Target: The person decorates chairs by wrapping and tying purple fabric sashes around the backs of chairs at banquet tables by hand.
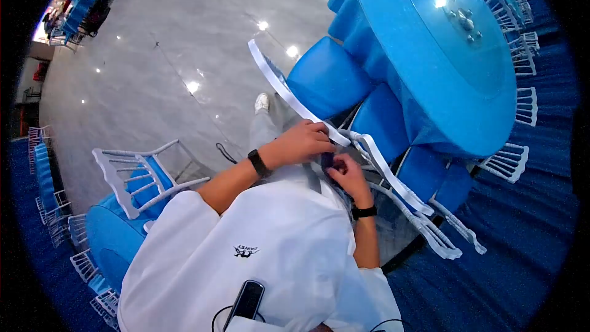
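Glossy grey floor (166,43) stretches past a round, blue-covered table (393,24) ringed by chairs. At the wearer's waist, just this side of a chair's curved white top rail (289,96), a small dark item (327,160) sits between two bare hands. Its longer side seems to point toward the body. The right hand (350,179) is nearer, thumb and forefinger apparently pinched on it; the left hand (301,144) curls just beyond, its fingertips' hold impossible to tell.
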A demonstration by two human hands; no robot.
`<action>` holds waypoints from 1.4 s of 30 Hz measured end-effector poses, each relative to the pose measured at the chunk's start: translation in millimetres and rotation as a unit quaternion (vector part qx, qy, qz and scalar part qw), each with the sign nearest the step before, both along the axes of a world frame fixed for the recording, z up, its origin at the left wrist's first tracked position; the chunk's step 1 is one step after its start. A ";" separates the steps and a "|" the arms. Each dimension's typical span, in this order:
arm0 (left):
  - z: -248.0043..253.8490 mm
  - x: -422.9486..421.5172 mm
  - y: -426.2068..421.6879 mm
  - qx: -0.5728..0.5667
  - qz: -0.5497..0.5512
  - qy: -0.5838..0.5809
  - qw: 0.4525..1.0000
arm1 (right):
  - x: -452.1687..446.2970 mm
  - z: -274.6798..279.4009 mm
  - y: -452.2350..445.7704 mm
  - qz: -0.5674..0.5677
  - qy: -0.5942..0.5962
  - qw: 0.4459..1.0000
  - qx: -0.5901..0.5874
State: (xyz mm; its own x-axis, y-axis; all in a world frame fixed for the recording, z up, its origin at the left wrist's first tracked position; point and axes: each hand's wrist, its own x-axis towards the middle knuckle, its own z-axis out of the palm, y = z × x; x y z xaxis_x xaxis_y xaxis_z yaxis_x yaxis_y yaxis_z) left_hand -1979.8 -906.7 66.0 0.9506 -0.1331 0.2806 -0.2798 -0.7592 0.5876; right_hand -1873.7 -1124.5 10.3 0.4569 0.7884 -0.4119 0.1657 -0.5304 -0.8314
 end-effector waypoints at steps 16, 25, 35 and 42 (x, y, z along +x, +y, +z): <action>-4.0 -28.9 33.7 -0.214 0.119 0.123 0.962 | 5.6 32.7 23.9 0.082 0.000 0.996 -0.025; -9.5 -25.1 90.6 -0.140 0.020 0.188 0.972 | 25.4 64.8 27.4 0.044 -0.177 0.979 -0.091; -18.8 33.7 115.9 0.106 0.274 -0.040 0.955 | 20.9 48.2 104.7 0.014 -0.379 0.925 0.009; -58.7 15.0 16.1 0.119 0.143 0.048 0.981 | 9.0 18.1 88.0 0.124 -0.294 0.946 -0.056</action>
State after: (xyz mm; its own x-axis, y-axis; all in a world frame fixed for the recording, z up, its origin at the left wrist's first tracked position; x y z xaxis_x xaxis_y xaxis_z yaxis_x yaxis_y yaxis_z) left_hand -1964.8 -890.6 7.3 0.9789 0.0929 0.1821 0.0132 -0.9175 0.3974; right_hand -1864.7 -1036.5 28.4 0.4402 0.8674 -0.2320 0.7126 -0.4947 -0.4975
